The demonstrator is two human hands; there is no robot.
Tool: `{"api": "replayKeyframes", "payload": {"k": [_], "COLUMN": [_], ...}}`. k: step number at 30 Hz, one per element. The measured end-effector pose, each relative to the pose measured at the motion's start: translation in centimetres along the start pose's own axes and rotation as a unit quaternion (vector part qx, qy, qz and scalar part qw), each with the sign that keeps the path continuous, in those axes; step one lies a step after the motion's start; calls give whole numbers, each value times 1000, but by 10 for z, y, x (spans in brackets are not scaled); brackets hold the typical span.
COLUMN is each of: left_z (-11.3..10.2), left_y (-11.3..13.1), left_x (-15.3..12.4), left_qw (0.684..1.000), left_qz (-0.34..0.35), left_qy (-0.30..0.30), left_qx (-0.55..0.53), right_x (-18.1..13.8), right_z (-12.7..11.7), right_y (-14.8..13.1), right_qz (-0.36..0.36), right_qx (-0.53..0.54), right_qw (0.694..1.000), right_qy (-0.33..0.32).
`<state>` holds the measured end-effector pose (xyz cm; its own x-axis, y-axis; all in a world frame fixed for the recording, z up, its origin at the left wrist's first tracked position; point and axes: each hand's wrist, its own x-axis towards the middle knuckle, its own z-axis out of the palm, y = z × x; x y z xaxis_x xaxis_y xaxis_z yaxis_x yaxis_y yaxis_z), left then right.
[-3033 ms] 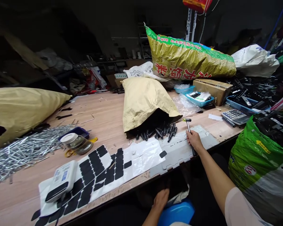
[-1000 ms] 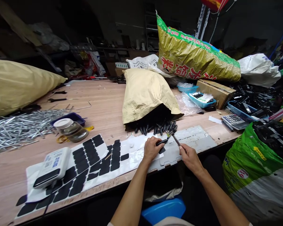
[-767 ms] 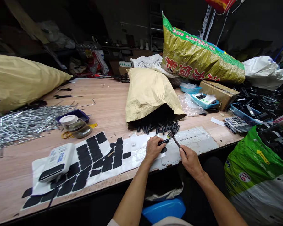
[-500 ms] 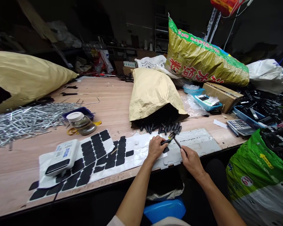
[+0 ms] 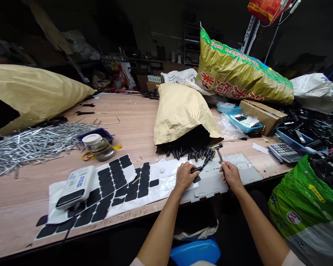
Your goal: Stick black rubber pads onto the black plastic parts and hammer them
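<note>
My left hand (image 5: 185,175) rests on the grey board (image 5: 238,166), its fingers pinching a small black pen-shaped part (image 5: 197,169) that points right. A small hammer (image 5: 221,155) is in my right hand (image 5: 231,174), held by its handle, with the yellowish-tipped head raised just right of that part. Several similar black parts (image 5: 177,153) lie beyond my hands, at the dark mouth of a tan paper sack (image 5: 180,111). Below my left fingers, a black sticker (image 5: 196,179) shows in part.
White sheets with black stickers (image 5: 131,192) spread leftward under a white box-shaped device (image 5: 76,186). Farther left are a lidded jar (image 5: 98,147) and a heap of metal rods (image 5: 36,142). On the right are a calculator (image 5: 284,152), blue baskets (image 5: 245,127) and a green sack (image 5: 296,195).
My right hand has moved right and up, lifting the hammer head away from the black part. My left hand still holds the part in nearly the same place. The view has shifted slightly.
</note>
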<state>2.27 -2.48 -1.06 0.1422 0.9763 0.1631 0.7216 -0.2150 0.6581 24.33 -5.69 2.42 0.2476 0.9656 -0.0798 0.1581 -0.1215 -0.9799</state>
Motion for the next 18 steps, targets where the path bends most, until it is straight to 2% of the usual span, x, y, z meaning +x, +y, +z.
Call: {"api": "replayKeyframes", "payload": {"k": [3, 6, 9, 12, 14, 16, 17, 18], "left_z": [0, 0, -3, -10, -12, -7, -2, 5], "left_y": [1, 1, 3, 8, 9, 7, 3, 0], "left_x": [-2, -2, 2, -5, -27, -66, -90, -115], "left_qw": [1000, 1000, 1000, 998, 991, 979, 976, 974], "left_qz": [-1, 2, 12, 37, 57, 84, 105, 141], "left_qy": [1, 2, 5, 28, 79, 131, 140, 117], "left_qx": [0, 5, 10, -39, -95, -129, -131, -131], "right_x": [35, 57, 62, 61, 60, 60, 61, 61], "right_z": [-7, -10, -10, -9, -10, -10, -10, -10], "right_y": [5, 18, 30, 33, 33, 32, 32, 32], "right_qz": [47, 51, 26, 17, 20, 22, 22, 21], "right_qx": [105, 112, 80, 59, 61, 64, 63, 60], "right_qw": [990, 983, 985, 988, 988, 987, 987, 987], "right_qy": [86, 136, 150, 144, 143, 147, 149, 150]}}
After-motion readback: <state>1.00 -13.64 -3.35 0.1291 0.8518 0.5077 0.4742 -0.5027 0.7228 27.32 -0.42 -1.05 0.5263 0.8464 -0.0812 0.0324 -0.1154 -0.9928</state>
